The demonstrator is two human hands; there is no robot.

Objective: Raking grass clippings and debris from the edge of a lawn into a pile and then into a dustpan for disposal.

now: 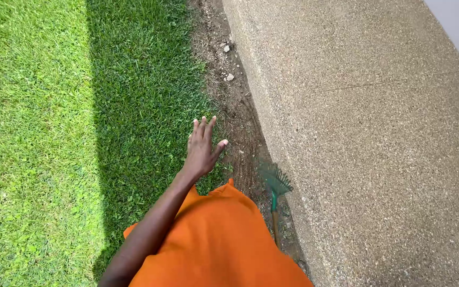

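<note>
The small green hand rake (275, 180) lies with its tines on the strip of bare soil (240, 122) between the grass (134, 79) and the concrete path (367, 133). The left hand (202, 149) hovers just beside it, fingers spread, holding nothing; the right hand is hidden behind the orange garment (219, 244)

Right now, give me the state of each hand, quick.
Left hand: open, fingers spread, holding nothing, above the grass.
Right hand: not in view; the rake lies along the dirt strip, its handle end hidden.
</note>
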